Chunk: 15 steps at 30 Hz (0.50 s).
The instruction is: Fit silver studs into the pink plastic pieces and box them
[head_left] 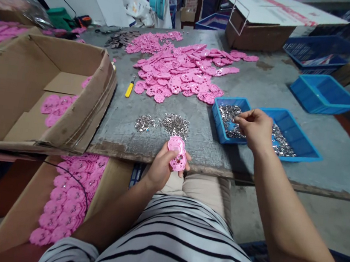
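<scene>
In my left hand (161, 168) is a pink plastic casing (177, 152), its holed inner side facing up, just over the table's front edge. My right hand (255, 128) is above the smaller blue tray (219, 128), its thumb and fingertips pinched together. Whatever is between those fingertips is too small to make out. Small shiny metal pieces (229, 112) lie in that tray. A larger blue tray (308, 149) beside it, partly behind my right wrist, holds more metal pieces (284, 146). Two loose heaps of metal pieces (176, 124) lie on the table beyond the casing.
A large pile of pink casings (186, 70) spreads across the table's middle. Left of it lies a yellow-handled screwdriver (129, 89). An open cardboard box (80, 114) stands at left; another box below holds stacked pink casings (65, 202). A third blue tray (314, 102) sits at right.
</scene>
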{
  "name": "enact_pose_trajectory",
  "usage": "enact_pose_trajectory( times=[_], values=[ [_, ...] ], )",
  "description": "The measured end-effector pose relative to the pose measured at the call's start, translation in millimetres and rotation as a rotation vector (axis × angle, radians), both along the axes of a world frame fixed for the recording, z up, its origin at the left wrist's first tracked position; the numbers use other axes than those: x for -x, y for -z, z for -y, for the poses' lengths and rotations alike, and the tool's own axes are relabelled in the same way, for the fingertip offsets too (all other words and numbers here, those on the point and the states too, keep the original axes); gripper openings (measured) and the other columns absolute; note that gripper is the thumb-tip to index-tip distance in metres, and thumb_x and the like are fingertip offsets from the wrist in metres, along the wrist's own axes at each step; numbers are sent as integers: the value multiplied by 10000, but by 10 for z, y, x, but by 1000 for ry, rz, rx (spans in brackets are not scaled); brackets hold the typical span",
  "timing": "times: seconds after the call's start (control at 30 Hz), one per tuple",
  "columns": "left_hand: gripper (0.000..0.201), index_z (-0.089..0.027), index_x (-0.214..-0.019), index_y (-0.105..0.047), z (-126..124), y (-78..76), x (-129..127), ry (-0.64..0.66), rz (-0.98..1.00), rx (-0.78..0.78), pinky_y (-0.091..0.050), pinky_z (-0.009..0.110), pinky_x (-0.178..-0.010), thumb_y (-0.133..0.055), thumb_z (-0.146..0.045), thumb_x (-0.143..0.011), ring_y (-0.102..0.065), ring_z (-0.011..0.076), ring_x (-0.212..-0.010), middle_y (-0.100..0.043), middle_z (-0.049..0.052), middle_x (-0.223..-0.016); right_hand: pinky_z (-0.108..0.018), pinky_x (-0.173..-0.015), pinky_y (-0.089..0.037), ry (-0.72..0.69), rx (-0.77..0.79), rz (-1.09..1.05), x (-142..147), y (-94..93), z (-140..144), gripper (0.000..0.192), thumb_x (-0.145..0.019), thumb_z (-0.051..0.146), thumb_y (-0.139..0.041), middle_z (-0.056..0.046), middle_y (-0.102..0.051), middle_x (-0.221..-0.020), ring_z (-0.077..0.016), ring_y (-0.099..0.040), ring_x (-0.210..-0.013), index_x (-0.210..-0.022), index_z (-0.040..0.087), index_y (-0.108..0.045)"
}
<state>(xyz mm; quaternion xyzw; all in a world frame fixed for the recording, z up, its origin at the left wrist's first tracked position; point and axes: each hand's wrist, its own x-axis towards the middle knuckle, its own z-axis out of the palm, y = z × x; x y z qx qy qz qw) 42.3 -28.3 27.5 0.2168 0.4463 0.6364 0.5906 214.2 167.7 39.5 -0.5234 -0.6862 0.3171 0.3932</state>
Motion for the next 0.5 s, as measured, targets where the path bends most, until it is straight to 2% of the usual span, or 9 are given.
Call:
enact_pose_trajectory(
  times=[0.07, 0.13, 0.23, 0.33, 0.5],
  values=[
    [312, -190, -924, -446, -22, -2, -37, -38, -58, 2, -420, 208, -378, -647, -268, -699, -602, 140, -530, -648, 13, -732, -255, -448, -366, -99, 139, -203, 125, -70, 241, 273, -609, 338, -727, 2, -609, -605, -103, -448, -451, -741, 202, -531],
    [338, -189, -918, -446, -53, -4, -82, -92, -118, 0, -437, 202, -392, -675, -232, -673, -606, 128, -549, -642, 2, -755, -238, -421, -352, -217, 242, -302, 270, -121, 526, 333, -555, 363, -772, 6, -623, -596, -88, -438, -427, -731, 201, -541],
    [353, -187, -901, -452, -101, -5, -137, -187, -171, -14, -460, 196, -409, -699, -220, -651, -610, 113, -571, -628, -9, -788, -226, -426, -365, -312, 286, -367, 444, -103, 882, 307, -559, 358, -771, 14, -627, -581, -91, -475, -447, -703, 201, -550],
    [383, -188, -905, -454, -132, 6, -158, -247, -174, -22, -461, 191, -401, -720, -217, -632, -601, 100, -561, -608, -25, -785, -233, -476, -406, -301, 194, -369, 519, 2, 1061, 217, -609, 319, -727, 23, -629, -584, -104, -525, -495, -694, 205, -563],
    [374, -182, -887, -459, -151, 64, -163, -301, -162, -20, -441, 185, -370, -719, -195, -619, -595, 105, -539, -599, -29, -745, -237, -505, -406, -286, -29, -173, 517, 114, 1159, 106, -725, 279, -657, 23, -639, -605, -116, -548, -523, -708, 216, -574]
  ],
)
